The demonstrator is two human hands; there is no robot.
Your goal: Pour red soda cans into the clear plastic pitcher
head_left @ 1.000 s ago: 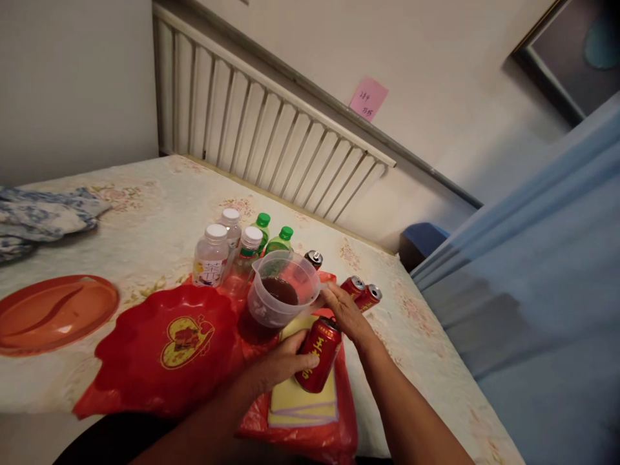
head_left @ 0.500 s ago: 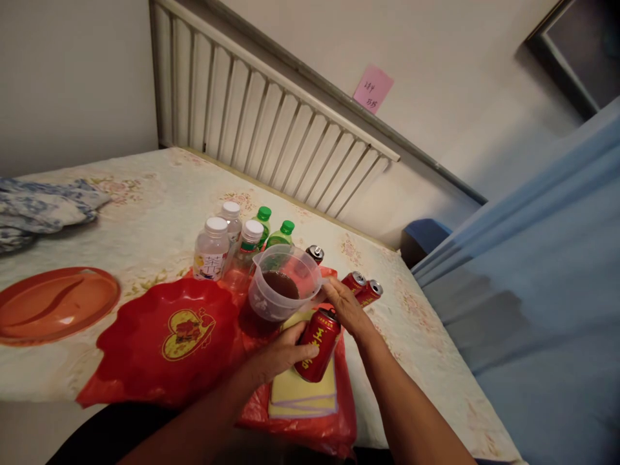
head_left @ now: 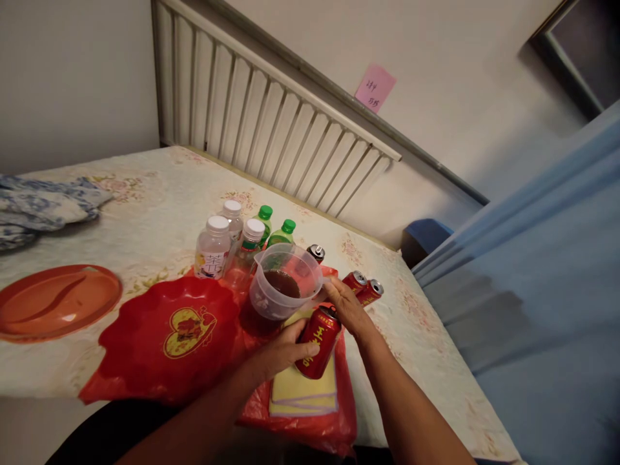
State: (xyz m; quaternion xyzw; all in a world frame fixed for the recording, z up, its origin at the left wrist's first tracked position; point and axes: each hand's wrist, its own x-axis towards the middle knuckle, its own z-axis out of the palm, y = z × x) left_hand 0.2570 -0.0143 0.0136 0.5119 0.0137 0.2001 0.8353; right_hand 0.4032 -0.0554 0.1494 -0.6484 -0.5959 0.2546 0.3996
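Observation:
My left hand (head_left: 287,352) is closed around a red drink can (head_left: 320,342) with yellow lettering, its thumb lying across the front. The can is slightly tilted, above folded yellow cloths (head_left: 303,397). My right hand (head_left: 347,305) grips the handle of a clear plastic jug (head_left: 268,305), just above and behind the can's top. Dark brown liquid (head_left: 281,283) fills part of the jug. The fingers of my right hand partly hide the handle. A red plastic bag (head_left: 345,407) lies under the cloths and the jug.
A red scalloped tray (head_left: 140,329) and an orange plate (head_left: 53,316) lie to the left. Behind the jug stand white-capped bottles (head_left: 213,252), green-capped bottles (head_left: 282,234) and a dark can (head_left: 316,253). Two red cans (head_left: 369,294) are at the right. A radiator (head_left: 271,123) borders the floral-covered surface.
Both hands keep their holds on the can and the jug. The whole view has shifted only very slightly; no object has clearly moved.

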